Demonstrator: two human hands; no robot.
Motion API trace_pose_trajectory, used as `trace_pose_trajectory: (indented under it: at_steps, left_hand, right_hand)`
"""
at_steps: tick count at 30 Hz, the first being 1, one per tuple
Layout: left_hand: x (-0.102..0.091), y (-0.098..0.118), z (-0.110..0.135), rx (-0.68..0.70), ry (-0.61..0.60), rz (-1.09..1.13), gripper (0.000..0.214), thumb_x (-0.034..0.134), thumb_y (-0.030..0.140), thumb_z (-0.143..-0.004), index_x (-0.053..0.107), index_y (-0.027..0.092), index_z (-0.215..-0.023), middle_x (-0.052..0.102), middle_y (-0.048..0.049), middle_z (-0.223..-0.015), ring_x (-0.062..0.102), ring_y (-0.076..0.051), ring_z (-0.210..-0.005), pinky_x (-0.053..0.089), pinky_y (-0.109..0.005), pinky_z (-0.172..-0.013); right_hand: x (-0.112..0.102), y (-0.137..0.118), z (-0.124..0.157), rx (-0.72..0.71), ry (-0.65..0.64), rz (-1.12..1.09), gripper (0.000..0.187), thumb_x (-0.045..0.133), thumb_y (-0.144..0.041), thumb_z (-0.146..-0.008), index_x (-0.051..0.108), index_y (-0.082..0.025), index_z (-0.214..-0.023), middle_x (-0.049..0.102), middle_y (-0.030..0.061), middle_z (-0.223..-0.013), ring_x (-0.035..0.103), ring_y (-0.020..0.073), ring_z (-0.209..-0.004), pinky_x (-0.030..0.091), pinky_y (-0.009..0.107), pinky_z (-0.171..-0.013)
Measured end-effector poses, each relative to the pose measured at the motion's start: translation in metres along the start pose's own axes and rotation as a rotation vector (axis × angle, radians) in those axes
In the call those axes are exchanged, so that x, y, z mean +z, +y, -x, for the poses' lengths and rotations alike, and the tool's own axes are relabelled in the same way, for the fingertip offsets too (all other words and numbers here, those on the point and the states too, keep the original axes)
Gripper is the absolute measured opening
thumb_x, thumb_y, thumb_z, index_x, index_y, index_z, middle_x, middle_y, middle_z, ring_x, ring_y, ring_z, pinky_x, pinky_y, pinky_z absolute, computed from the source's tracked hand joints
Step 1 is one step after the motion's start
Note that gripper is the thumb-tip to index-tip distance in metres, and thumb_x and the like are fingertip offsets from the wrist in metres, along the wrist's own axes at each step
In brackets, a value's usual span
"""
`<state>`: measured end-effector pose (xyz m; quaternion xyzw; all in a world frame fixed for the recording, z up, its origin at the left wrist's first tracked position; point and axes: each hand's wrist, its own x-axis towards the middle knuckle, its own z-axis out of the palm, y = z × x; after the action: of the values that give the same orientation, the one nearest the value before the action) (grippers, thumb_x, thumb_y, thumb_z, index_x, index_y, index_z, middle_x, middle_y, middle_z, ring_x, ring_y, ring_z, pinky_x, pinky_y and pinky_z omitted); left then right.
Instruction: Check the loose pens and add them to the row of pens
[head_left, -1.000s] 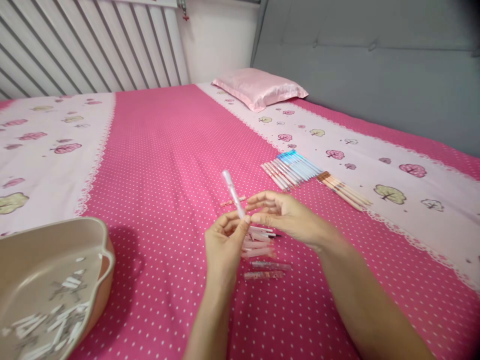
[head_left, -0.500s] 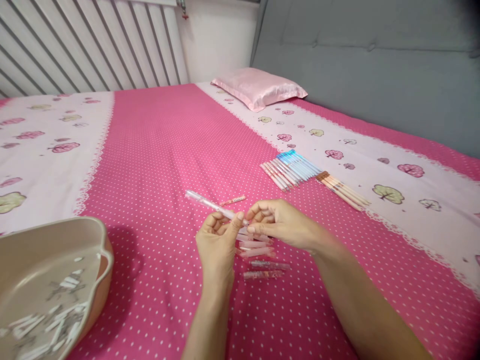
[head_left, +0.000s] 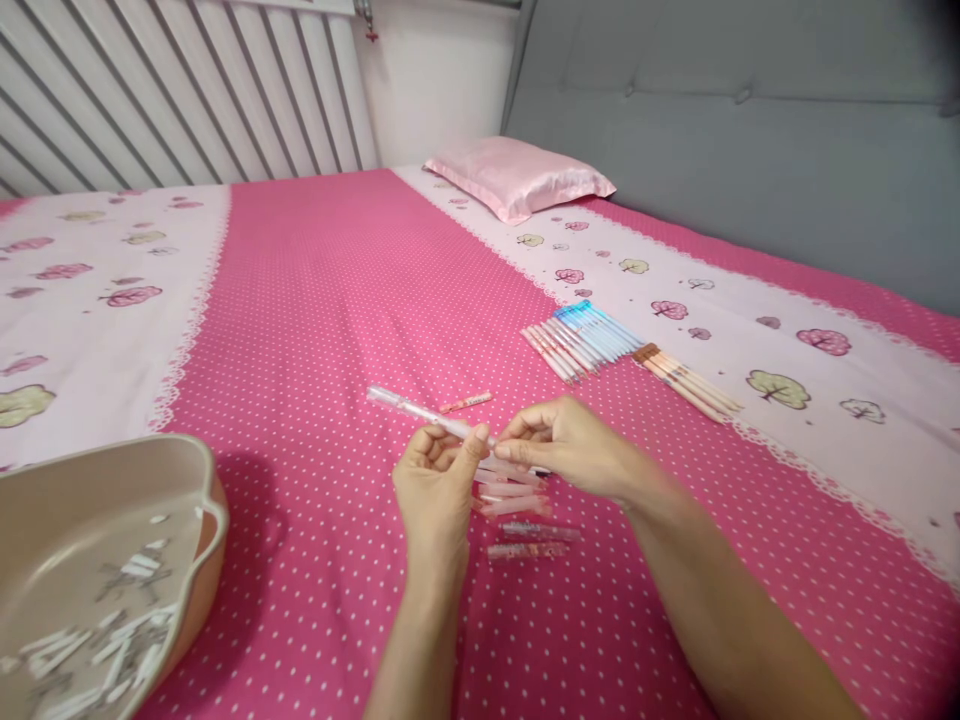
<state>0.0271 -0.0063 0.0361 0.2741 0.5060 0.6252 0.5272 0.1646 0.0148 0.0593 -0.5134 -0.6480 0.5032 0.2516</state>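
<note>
Pale pink pen (head_left: pixel 420 412) is held above the bed (head_left: pixel 337 300), to the right of the tan basin (head_left: pixel 196 455). Of the two hands, the left hand (head_left: pixel 437 490) pinches the barrel between thumb and fingers, while the right hand (head_left: pixel 566 445) has its fingertips drawn together on the end farther from the basin. Also right of the basin, pink tubes (head_left: pixel 514 490) lie loosely, partly hidden. Beyond and farther right of the basin are blue-topped pens (head_left: pixel 600 335) and brown-topped pens (head_left: pixel 686 382). Inside the basin lie white pieces (head_left: pixel 116 665).

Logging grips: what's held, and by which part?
A slim pale-pink plastic pen, pinched near its right end by the left hand; whether the right hand grips is unclear.
</note>
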Motion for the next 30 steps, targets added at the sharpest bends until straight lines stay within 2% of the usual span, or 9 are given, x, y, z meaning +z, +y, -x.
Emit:
trace_pose_trajectory:
  at_steps: [5,8,14,17,19,24,30]
  left_hand:
    - [0.000,-0.002,-0.001,-0.033,-0.051,-0.065,0.036,0.078,0.027,-0.056,0.061,0.013,-0.085,0.063,0.0007,-0.069,0.059,-0.009,-0.057,0.047,-0.020,-0.055]
    - [0.000,-0.002,-0.001,-0.060,-0.084,-0.142,0.040,0.077,0.029,-0.059,0.062,0.012,-0.092,0.063,-0.0003,-0.071,0.058,-0.009,-0.056,0.047,-0.020,-0.054]
    - [-0.001,-0.004,0.000,-0.051,-0.104,-0.190,0.033,0.074,0.030,-0.063,0.063,0.012,-0.088,0.062,-0.0002,-0.070,0.056,-0.008,-0.054,0.045,-0.018,-0.051]
    - [-0.002,-0.006,0.000,-0.050,-0.107,-0.198,0.032,0.074,0.030,-0.063,0.063,0.013,-0.087,0.062,-0.0001,-0.067,0.056,-0.008,-0.053,0.043,-0.018,-0.049]
    - [-0.002,-0.007,0.000,-0.043,-0.106,-0.197,0.031,0.073,0.029,-0.063,0.064,0.013,-0.087,0.062,0.0001,-0.066,0.055,-0.008,-0.051,0.043,-0.018,-0.049]
    - [-0.001,-0.009,0.000,-0.037,-0.124,-0.202,0.029,0.073,0.029,-0.063,0.064,0.013,-0.085,0.062,-0.0001,-0.066,0.056,-0.009,-0.052,0.043,-0.018,-0.049]
    - [-0.001,-0.011,0.000,-0.024,-0.103,-0.208,0.027,0.072,0.029,-0.063,0.064,0.013,-0.083,0.062,0.0003,-0.065,0.055,-0.007,-0.051,0.042,-0.016,-0.047]
  right_hand:
    - [-0.004,0.006,-0.005,-0.003,0.065,-0.006,0.029,0.062,-0.044,-0.074,0.065,-0.015,-0.069,0.061,0.0018,-0.058,0.052,0.0103,-0.051,0.037,0.022,-0.048]
    - [-0.009,0.011,-0.009,-0.002,0.164,-0.003,0.028,0.062,-0.043,-0.074,0.067,-0.015,-0.073,0.063,0.0028,-0.059,0.055,0.0120,-0.053,0.041,0.024,-0.053]
    - [-0.022,0.034,-0.023,-0.009,0.520,0.116,0.026,0.060,-0.039,-0.074,0.068,-0.015,-0.073,0.066,0.0040,-0.061,0.061,0.0154,-0.057,0.043,0.025,-0.058]
    - [-0.029,0.050,-0.031,0.038,0.700,0.225,0.028,0.057,-0.040,-0.074,0.070,-0.015,-0.074,0.067,0.0044,-0.062,0.062,0.0175,-0.058,0.041,0.025,-0.057]
    - [-0.032,0.060,-0.036,0.088,0.774,0.291,0.030,0.055,-0.041,-0.075,0.070,-0.016,-0.076,0.069,0.0054,-0.065,0.063,0.0194,-0.062,0.040,0.026,-0.057]
    - [-0.036,0.079,-0.044,0.198,0.838,0.453,0.031,0.051,-0.041,-0.077,0.072,-0.018,-0.082,0.070,0.0074,-0.073,0.064,0.0221,-0.069,0.039,0.027,-0.060]
    - [-0.037,0.086,-0.046,0.314,0.806,0.558,0.030,0.049,-0.041,-0.079,0.072,-0.021,-0.081,0.070,0.0076,-0.074,0.064,0.0235,-0.070,0.035,0.027,-0.056]
